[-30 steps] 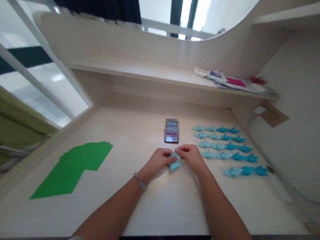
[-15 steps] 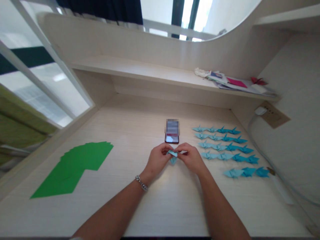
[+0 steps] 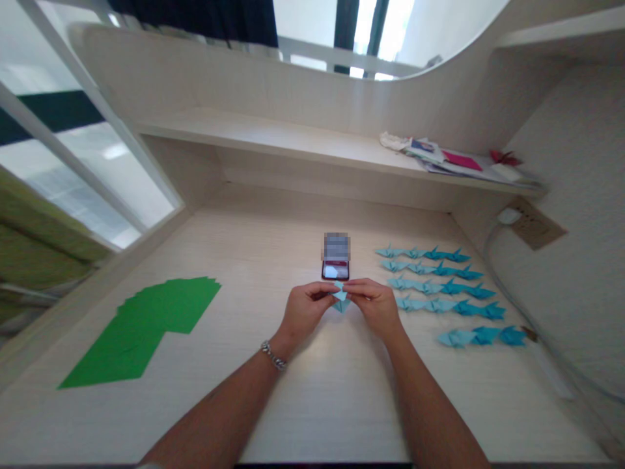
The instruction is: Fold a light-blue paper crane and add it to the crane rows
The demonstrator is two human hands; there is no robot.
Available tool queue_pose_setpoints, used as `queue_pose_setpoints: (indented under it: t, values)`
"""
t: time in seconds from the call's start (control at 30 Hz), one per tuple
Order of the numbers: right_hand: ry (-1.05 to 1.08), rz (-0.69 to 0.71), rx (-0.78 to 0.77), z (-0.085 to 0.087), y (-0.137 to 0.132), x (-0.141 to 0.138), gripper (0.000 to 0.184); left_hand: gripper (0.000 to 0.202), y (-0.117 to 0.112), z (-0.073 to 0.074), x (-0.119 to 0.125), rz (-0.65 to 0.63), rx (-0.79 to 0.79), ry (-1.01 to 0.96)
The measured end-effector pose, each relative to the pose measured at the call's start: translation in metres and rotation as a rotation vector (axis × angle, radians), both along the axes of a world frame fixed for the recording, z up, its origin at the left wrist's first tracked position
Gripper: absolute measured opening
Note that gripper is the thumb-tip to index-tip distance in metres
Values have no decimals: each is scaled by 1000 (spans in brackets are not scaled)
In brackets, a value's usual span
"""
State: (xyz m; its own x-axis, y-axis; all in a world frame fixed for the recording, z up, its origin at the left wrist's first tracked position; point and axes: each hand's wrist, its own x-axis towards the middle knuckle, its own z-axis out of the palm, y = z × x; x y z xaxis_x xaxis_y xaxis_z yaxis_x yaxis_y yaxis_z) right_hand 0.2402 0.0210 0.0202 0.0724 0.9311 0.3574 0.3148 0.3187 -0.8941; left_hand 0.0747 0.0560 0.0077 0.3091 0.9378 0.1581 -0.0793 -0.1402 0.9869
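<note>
Head view, paper: a small light-blue folded paper was held just above the desk, near its middle and just in front of a phone.
Left hand: the left hand was closed on the paper's left side, pinching it between thumb and fingertips.
Right hand: the right hand pinched the right side in the same way.
Handling: the paper looked very light, thin and easily crushed. It was best taken gently by its creased edges.
Surroundings: rows of folded blue figures lay just to the right. Fanned green sheets lay well apart on the left.
Hidden: the fingers covered most of the paper, so its shape could not be told. The phone's screen was blurred.
</note>
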Motion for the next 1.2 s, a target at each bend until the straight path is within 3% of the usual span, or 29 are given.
queue_pose_setpoints:
  t: [0.37, 0.77, 1.0, 1.2]
  values:
    - [-75, -20, 88, 4, -2, -2, 16, 13, -2, -2, -1, 81, 132, 42]
    - [-4, 34, -250, -11, 3, -4, 16, 27, 6, -5, 3, -87, -150, 8]
    - [57, 40, -260, -15, 5, -2, 23, 30, 7, -8, 2, -111, -265, -20]
    - [46, -4, -272, -19, 8, -1, 22, 32, 7, -9, 0, -185, -221, 79]
